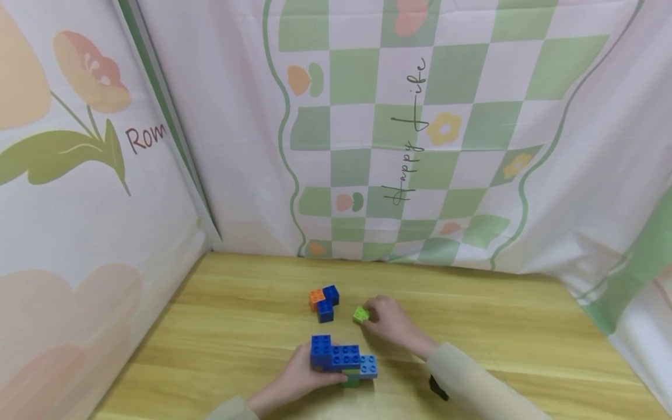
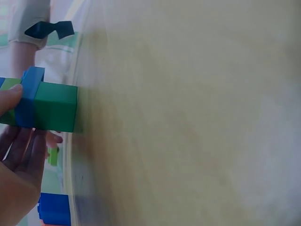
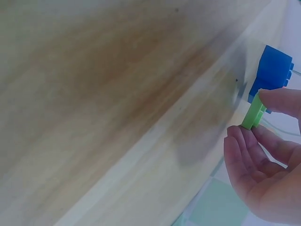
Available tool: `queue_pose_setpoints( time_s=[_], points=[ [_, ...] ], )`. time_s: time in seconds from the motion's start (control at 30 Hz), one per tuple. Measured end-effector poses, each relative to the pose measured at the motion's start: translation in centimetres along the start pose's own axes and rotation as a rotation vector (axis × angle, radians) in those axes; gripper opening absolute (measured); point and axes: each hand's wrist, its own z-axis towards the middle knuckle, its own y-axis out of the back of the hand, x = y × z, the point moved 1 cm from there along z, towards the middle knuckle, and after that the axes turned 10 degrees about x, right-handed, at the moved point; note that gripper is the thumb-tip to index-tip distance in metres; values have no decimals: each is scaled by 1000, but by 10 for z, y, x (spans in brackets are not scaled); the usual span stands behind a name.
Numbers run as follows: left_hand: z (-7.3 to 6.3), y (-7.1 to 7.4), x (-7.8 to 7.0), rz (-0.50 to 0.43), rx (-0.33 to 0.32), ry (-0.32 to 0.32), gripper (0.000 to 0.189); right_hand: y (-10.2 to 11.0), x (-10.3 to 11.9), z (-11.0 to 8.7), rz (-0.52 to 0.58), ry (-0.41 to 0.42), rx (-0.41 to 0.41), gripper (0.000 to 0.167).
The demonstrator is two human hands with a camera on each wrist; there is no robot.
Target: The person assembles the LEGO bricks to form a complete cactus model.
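My left hand (image 1: 301, 371) grips a joined stack of toy building bricks (image 1: 345, 356), with dark blue bricks on top, a light blue one at the right and green below. In the left wrist view the thumb lies over the stack's side, and a green brick (image 2: 56, 107) forms its lower end. A thin lime green brick (image 3: 254, 112) is pinched between the thumb and fingers of my right hand (image 1: 391, 321), farther back over the table. Just left of that hand, two blue bricks (image 1: 325, 311) and an orange brick (image 1: 316, 297) sit close together on the table.
The wooden table (image 1: 236, 326) ends at a patterned curtain (image 1: 357, 128) at the back and a printed panel (image 1: 94, 233) on the left. A small black object (image 1: 438, 389) shows beside the right sleeve (image 1: 472, 376).
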Motion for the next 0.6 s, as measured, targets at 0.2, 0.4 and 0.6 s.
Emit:
queue_pose_setpoints(
  time_s=[0.2, 0.4, 0.6],
  points=[
    [0, -1, 2, 9, -11, 10, 47, 4, 2, -9, 18, 7, -10, 28],
    [0, -1, 3, 15, -11, 6, 48, 5, 5, -14, 15, 18, -15, 30],
    [0, -1, 2, 10, -10, -11, 48, 5, 10, -20, 13, 82, -18, 30]
  ],
)
